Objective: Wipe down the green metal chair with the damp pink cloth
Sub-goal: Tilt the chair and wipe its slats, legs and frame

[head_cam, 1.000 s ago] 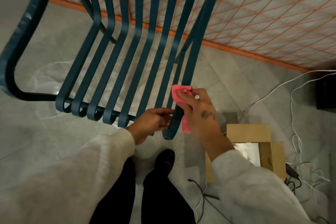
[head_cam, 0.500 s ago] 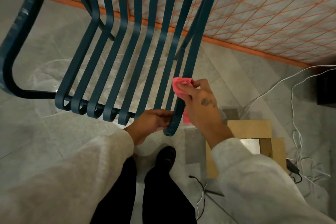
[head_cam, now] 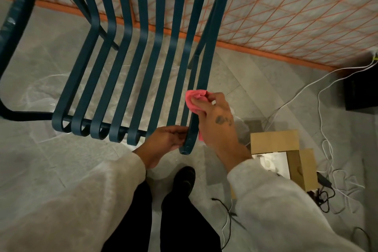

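Along the chair's (head_cam: 143, 51) rightmost slat, right hand (head_cam: 218, 122) pinches pink cloth (head_cam: 194, 99) mid-wipe, left hand (head_cam: 165, 141) clasps the slat end; next stroke probably needs steady pressure.

The grey tiled floor (head_cam: 61, 159) carried an open cardboard box (head_cam: 274, 142) at the right, with white cables (head_cam: 325, 149) and black cables (head_cam: 327, 196) trailing beside it. A black box (head_cam: 361, 93) sat farther right, and clear plastic sheeting (head_cam: 38, 98) lay at the left.

Right hand (head_cam: 216, 120) with pink cloth (head_cam: 195, 101) slid farther up chair's rightmost slat (head_cam: 201, 80)
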Motion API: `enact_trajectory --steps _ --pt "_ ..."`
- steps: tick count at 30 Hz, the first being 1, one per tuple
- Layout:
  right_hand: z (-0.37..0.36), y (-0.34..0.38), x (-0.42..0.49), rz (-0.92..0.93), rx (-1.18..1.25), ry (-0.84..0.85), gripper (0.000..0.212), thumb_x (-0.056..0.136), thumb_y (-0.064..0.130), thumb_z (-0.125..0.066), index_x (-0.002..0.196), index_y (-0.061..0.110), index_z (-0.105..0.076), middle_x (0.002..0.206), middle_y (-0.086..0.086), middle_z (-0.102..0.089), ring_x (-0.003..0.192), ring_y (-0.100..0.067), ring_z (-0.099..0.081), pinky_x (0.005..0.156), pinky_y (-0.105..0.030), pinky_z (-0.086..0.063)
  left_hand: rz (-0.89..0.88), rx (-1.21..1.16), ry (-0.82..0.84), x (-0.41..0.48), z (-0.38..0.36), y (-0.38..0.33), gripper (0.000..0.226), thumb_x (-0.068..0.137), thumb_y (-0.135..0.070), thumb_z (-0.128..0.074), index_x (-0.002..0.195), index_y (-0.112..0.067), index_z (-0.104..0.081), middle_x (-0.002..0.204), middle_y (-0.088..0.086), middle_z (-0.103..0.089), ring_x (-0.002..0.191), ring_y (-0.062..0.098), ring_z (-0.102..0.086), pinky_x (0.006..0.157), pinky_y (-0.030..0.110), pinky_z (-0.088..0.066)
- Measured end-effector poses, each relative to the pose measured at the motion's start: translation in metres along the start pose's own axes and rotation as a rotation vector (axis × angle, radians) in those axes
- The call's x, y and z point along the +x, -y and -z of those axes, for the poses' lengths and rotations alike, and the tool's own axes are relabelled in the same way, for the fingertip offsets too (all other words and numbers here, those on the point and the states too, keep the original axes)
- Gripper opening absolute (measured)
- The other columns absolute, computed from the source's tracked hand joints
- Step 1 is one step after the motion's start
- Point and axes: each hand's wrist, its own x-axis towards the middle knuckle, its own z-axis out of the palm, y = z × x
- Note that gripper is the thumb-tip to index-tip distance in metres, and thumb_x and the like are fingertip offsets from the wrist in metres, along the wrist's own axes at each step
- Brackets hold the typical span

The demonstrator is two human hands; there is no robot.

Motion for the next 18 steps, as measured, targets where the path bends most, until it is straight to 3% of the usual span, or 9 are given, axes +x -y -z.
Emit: enact_trajectory --steps 4,7,10,14,18 --pt "-0.011 -0.008 -0.032 0.005 -0.02 0.062 0.035 0.091 0.011 -0.064 0.125 0.02 -0.063 0.127 -0.005 -0.05 0.11 -0.019 -0.052 0.089 0.001 -0.035 -0.013 0.028 0.022 -0.001 0.0 0.001 0.046 0.087 0.01 -0.044 0.115 -0.019 -0.065 0.114 0.001 -0.072 0.111 0.014 -0.065 0.101 0.033 -0.048" --pt "-0.009 -0.016 -0.019 -0.027 0.021 0.089 0.037 0.089 0.011 -0.067 0.124 0.02 -0.062 0.124 0.0 -0.05 0.112 -0.021 -0.056 0.094 -0.011 -0.044 -0.007 0.035 0.004 -0.001 0.0 0.002 0.046 0.088 0.011 -0.044 0.115 -0.019 -0.066 0.114 0.001 -0.072 0.111 0.015 -0.065 0.102 0.035 -0.048" --pt "-0.001 -0.011 0.006 0.029 -0.088 0.032 0.036 0.093 0.007 -0.059 0.124 0.025 -0.064 0.126 -0.006 -0.049 0.109 -0.025 -0.054 0.097 -0.028 -0.049 0.006 -0.011 -0.024 -0.001 -0.001 0.001 0.046 0.088 0.015 -0.042 0.112 -0.017 -0.066 0.112 0.002 -0.072 0.11 0.017 -0.065 0.1 0.035 -0.049" --pt "-0.006 -0.011 0.001 0.133 -0.064 -0.034 0.027 0.095 0.013 -0.059 0.116 0.03 -0.065 0.123 -0.001 -0.051 0.106 -0.024 -0.058 0.091 -0.037 -0.054 0.002 -0.007 -0.021 -0.001 -0.001 0.004 0.049 0.086 0.015 -0.041 0.102 -0.023 -0.068 0.11 0.001 -0.073 0.11 0.017 -0.066 0.1 0.035 -0.05" --pt "-0.011 -0.013 -0.042 0.123 -0.034 0.011 0.036 0.087 0.011 -0.068 0.12 0.025 -0.066 0.125 -0.005 -0.053 0.108 -0.018 -0.055 0.096 -0.015 -0.045 -0.021 0.023 -0.027 -0.002 -0.001 0.004 0.048 0.085 0.012 -0.044 0.107 -0.023 -0.067 0.111 -0.001 -0.073 0.111 0.015 -0.065 0.099 0.032 -0.049"
